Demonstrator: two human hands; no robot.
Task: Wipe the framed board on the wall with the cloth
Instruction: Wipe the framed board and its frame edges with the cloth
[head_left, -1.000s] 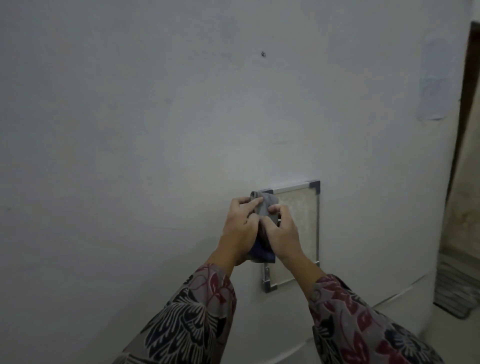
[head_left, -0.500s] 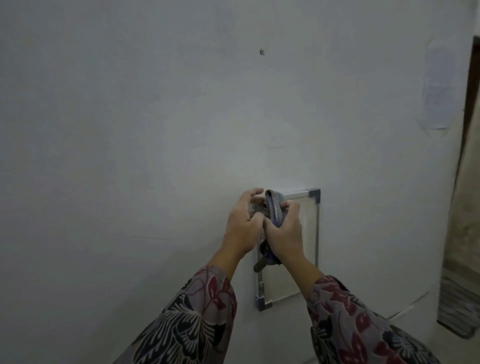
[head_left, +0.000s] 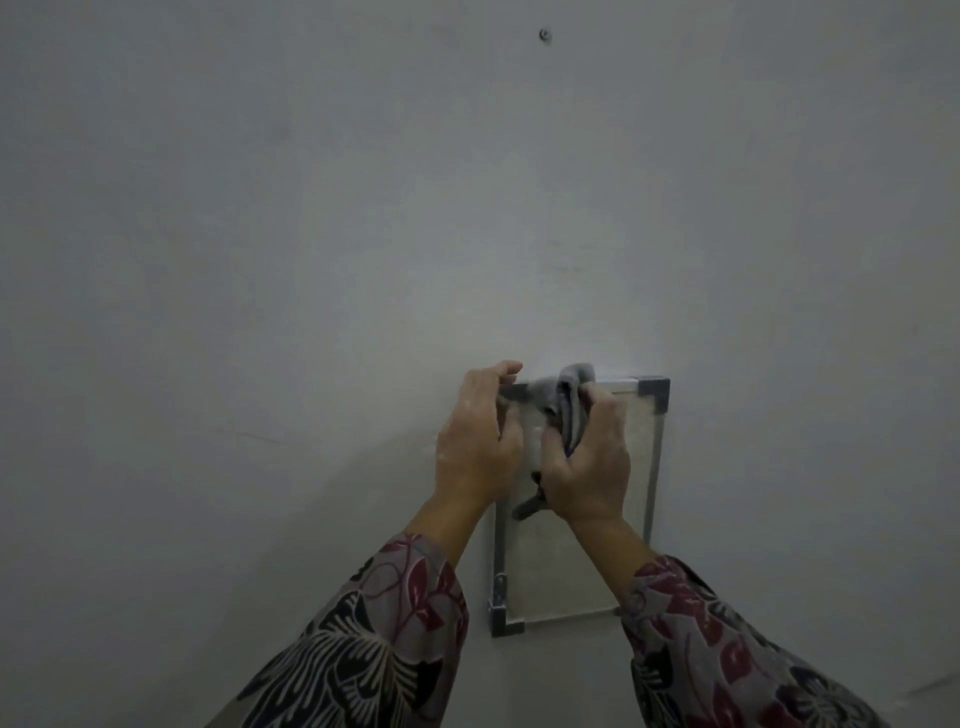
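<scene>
While the framed board (head_left: 576, 566) hangs low on the grey wall (head_left: 260, 260), I press the grey cloth (head_left: 563, 402) on its top edge. My right hand (head_left: 587, 462) is closed around the bunched cloth, and a bit of cloth sticks out below my palm. My left hand (head_left: 478, 441) grips the board's top left corner, fingers curled over the metal frame. Flowery sleeves (head_left: 384, 634) cover both my arms. A small screw (head_left: 545, 35) sits high up on the wall.

head view | faces wall (head_left: 260, 208) straight on | close, near arm's reach | single view
</scene>
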